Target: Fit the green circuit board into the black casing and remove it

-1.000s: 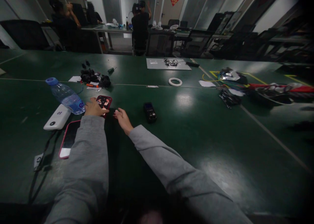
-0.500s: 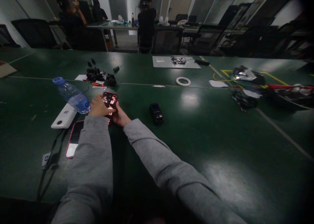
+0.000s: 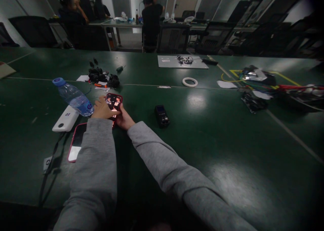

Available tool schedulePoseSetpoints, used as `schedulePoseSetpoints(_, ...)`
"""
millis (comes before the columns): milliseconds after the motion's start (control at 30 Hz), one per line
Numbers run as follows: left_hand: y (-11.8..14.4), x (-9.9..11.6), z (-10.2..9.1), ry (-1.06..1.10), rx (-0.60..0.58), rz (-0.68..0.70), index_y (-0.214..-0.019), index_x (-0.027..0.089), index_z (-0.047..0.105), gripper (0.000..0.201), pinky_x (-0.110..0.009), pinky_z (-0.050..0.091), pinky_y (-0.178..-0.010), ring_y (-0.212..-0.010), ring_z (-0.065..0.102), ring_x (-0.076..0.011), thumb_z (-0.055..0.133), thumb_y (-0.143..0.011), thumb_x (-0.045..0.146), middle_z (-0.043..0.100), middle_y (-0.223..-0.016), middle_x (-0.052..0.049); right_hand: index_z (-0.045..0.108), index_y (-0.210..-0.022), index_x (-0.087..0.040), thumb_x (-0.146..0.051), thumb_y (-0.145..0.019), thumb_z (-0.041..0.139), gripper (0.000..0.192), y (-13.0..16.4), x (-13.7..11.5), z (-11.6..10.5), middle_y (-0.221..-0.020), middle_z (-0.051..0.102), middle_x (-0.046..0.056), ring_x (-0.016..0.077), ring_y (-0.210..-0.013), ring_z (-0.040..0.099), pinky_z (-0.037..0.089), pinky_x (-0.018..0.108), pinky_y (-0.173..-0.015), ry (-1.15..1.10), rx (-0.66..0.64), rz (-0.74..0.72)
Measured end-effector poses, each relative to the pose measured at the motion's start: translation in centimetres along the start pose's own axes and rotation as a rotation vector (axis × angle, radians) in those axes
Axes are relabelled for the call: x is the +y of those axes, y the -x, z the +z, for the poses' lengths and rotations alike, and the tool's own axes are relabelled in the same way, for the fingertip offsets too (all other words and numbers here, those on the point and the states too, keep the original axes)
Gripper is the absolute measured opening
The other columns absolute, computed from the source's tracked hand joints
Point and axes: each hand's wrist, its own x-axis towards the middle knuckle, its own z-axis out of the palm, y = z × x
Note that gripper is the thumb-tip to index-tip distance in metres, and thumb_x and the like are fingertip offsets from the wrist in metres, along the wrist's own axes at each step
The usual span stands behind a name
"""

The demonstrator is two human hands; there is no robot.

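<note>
At centre-left of the green table, both hands closed on one red-cased phone: left hand laid over the near-left edge, right hand cupped against the near-right edge, so that the case is pinched from two sides and kept from sliding on the smooth surface. Printed back of the case turned up and far end clear of the fingers; whether lifted or flat on the table, cannot be told. Both grey sleeves stretched forward from the near edge, forearms apparently resting on the table, probably for support.

Just left of the grip, a water bottle lying on its side with blue cap pointing far-left, its base leaning on a white power bank, which seems to stop it from rolling. Near the power bank, a second phone in a pink bumper, screen up, partly hidden under the left sleeve. Black strap with a tag trailing toward the near edge.

Right of the grip and apart from it, a small black device lying flat. Farther off, a cluster of black parts with an orange-handled tool, a roll of white tape, a grey mat and a tangle of coloured cables at far right. Beyond the table, other people seated or standing at another bench, hands not near these items.
</note>
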Motion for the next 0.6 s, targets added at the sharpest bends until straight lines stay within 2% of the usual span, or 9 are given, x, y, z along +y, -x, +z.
schedulePoseSetpoints(200,0.36,0.32,-0.23,0.028,0.001,0.008,-0.137,0.006,0.023,0.107,-0.045,0.036,-0.101,-0.128,0.04,-0.0401,0.077,-0.058,0.053,0.038,-0.135,-0.024,0.052,-0.129,-0.017,-0.055,-0.101,0.026,0.054,-0.15,0.08,-0.1,-0.1,0.068,0.005,0.0173,-0.092,0.065,0.05,0.041,-0.099,0.002,0.005,-0.018)
schedulePoseSetpoints(400,0.02,-0.05,0.3,0.026,-0.015,-0.014,-0.139,0.012,0.022,0.11,-0.046,0.037,-0.101,-0.128,0.04,-0.0406,0.078,-0.055,0.054,0.036,-0.136,-0.022,0.053,-0.128,-0.016,-0.054,-0.102,0.023,0.055,-0.17,0.01,0.07,-0.096,0.069,0.005,0.0181,-0.091,0.066,0.051,0.042,-0.098,-0.006,0.01,-0.012)
schedulePoseSetpoints(600,-0.11,-0.14,0.36,0.034,-0.021,0.002,-0.139,0.013,0.021,0.11,-0.046,0.037,-0.101,-0.129,0.039,-0.0404,0.078,-0.053,0.053,0.035,-0.138,-0.021,0.052,-0.128,-0.016,-0.055,-0.102,0.025,0.054,0.67,-0.33,0.62,-0.094,0.069,0.004,0.0175,-0.088,0.067,0.052,0.04,-0.095,0.003,0.019,0.004)
